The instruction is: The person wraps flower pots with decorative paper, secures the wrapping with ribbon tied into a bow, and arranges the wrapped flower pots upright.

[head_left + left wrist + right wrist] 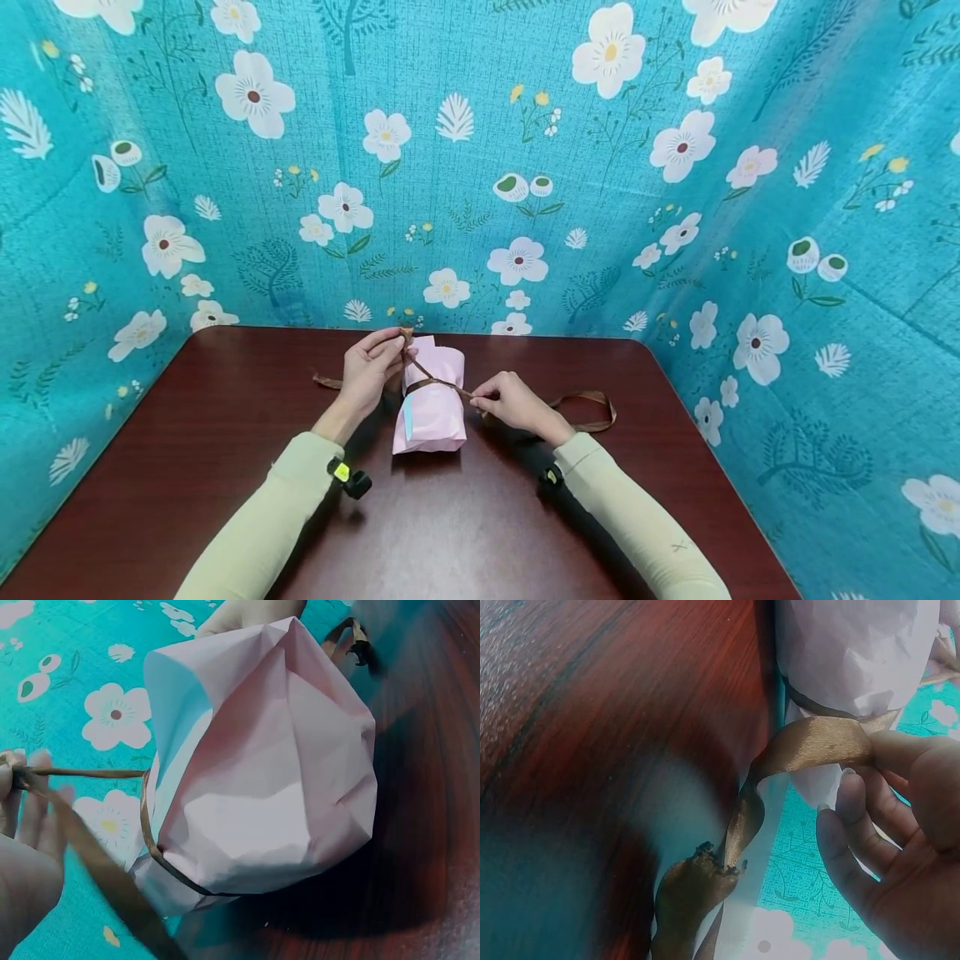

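Observation:
A pink paper-wrapped package (pixel 438 417) with a light blue strip showing at one fold sits on the table, a brown ribbon (pixel 429 382) drawn round its middle. My left hand (pixel 366 371) pinches one ribbon end above the package's far left side. At its right side my right hand (pixel 516 403) pinches the other end between thumb and fingers. Both strands run taut from the crossing on top. In the left wrist view a ribbon tail (pixel 112 877) hangs from the left fingers. The right wrist view shows a loose, frayed tail (pixel 697 889) trailing from the right hand.
The dark reddish-brown table (pixel 225 467) ends at a blue floral curtain (pixel 450 208) behind and at the sides. A loop of ribbon (pixel 600 412) lies right of the right hand. Another ribbon tail (pixel 326 382) shows left of the left hand. Each wrist wears a small black camera.

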`<action>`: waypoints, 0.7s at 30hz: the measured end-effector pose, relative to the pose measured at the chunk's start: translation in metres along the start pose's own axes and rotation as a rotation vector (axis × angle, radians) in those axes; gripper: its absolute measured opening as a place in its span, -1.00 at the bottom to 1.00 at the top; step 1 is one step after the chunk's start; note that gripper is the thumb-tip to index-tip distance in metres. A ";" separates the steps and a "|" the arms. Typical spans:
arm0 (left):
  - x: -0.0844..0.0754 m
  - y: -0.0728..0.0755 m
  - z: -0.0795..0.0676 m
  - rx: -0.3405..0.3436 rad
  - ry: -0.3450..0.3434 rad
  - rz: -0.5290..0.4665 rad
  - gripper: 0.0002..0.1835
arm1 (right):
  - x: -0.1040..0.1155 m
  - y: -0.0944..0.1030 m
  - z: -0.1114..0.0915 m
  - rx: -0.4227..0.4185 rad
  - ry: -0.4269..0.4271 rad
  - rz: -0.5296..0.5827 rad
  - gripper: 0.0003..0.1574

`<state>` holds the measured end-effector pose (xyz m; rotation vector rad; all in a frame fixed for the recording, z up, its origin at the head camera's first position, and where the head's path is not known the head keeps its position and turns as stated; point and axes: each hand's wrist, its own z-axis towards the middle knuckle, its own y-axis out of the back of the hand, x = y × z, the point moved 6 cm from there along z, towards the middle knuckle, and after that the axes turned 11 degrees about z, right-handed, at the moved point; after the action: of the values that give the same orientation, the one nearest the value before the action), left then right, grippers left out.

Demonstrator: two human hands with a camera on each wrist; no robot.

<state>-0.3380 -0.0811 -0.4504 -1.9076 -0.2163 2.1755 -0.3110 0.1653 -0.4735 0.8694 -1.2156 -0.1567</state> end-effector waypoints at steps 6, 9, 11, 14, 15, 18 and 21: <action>0.002 0.000 0.001 -0.054 -0.029 -0.025 -0.76 | 0.002 0.000 0.000 0.003 0.005 0.012 -0.84; 0.004 0.001 0.001 -0.077 -0.022 -0.013 -0.75 | 0.003 -0.001 -0.001 0.007 0.015 0.017 -0.84; 0.005 -0.001 0.002 -0.080 -0.018 -0.008 -0.74 | 0.004 0.000 -0.001 0.011 0.022 0.020 -0.84; 0.005 -0.004 0.003 -0.069 -0.018 -0.004 -0.75 | 0.005 0.000 0.000 0.014 0.026 0.024 -0.83; 0.004 -0.006 0.004 -0.066 -0.021 -0.001 -0.77 | 0.006 0.000 0.000 0.016 0.028 0.026 -0.83; 0.003 -0.010 0.004 -0.060 -0.036 0.002 -0.85 | 0.006 0.000 0.000 0.023 0.021 0.036 -0.82; 0.002 -0.013 0.003 -0.064 -0.055 0.004 -0.91 | 0.006 0.000 -0.001 0.025 0.012 0.046 -0.82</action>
<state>-0.3405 -0.0676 -0.4482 -1.8839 -0.2955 2.2514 -0.3080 0.1621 -0.4690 0.8621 -1.2272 -0.0997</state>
